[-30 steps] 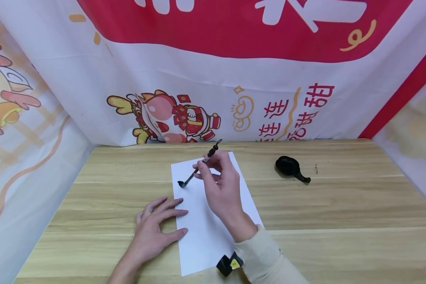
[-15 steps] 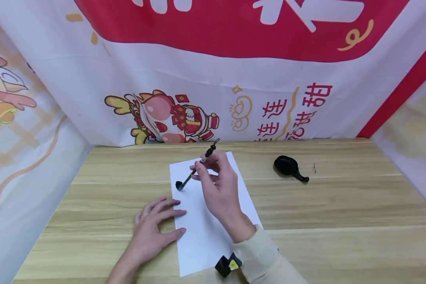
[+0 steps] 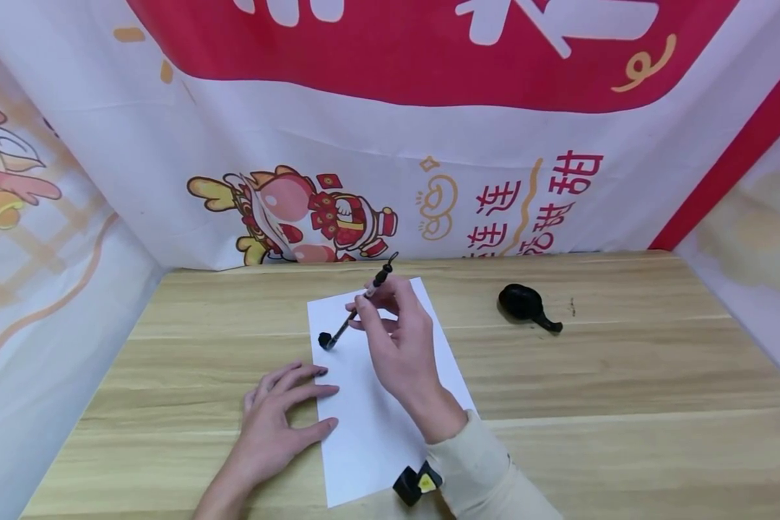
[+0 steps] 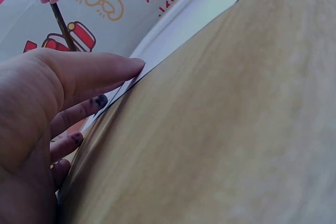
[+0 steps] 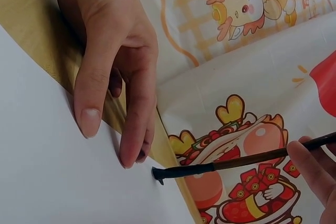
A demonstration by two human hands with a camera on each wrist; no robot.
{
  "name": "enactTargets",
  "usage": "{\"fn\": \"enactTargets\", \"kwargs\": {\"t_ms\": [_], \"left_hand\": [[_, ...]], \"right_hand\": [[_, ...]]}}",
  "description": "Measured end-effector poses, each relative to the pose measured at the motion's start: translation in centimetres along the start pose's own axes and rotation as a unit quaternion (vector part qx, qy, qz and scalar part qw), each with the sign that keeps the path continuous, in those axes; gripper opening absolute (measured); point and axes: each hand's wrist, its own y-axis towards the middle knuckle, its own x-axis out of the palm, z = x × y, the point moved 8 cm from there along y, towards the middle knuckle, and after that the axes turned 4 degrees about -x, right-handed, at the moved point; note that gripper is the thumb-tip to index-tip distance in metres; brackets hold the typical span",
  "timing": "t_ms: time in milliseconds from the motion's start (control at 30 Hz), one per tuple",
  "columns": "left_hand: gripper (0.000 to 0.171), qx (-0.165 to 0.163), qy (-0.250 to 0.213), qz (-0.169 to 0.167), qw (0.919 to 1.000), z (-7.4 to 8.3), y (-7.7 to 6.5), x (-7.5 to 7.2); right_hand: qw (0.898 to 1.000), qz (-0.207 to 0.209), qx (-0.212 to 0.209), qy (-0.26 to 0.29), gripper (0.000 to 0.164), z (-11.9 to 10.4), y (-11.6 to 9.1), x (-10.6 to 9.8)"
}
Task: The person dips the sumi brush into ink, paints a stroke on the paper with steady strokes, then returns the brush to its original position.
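Head view shows my right grip [image 3: 403, 347] above a sheet of white paper [image 3: 370, 433], curled round an ink brush [image 3: 342, 331], thumb and fingers pinched narrow on its handle. The brush slants, and its bristles meet a black ink mark [image 3: 324, 339] just inside the sheet's left edge, toward its far end. My left grip [image 3: 274, 426] is spread wide, holding nothing, fingertips resting on the sheet's left edge. I take the step in hand to be brushing ink onto the sheet; the next move, I judge, calls for a steady brush while my left fingertips press the paper to the desk [image 3: 559, 404]. A black ladle-shaped thing [image 3: 522, 302] lies right of the sheet.
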Motion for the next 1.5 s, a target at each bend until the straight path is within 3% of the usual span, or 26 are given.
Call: {"fn": "enactTargets", "kwargs": {"t_ms": [400, 1500], "left_hand": [[0.039, 0.006, 0.0, 0.005, 1.0, 0.2, -0.1, 0.0], [0.039, -0.006, 0.002, -0.003, 1.0, 0.0, 0.0, 0.1]], "right_hand": [[1.0, 0.0, -0.02, -0.018, 0.018, -0.3, 0.2, -0.4], [0.997, 0.015, -0.026, -0.064, 0.018, 0.1, 0.3, -1.3]]}}
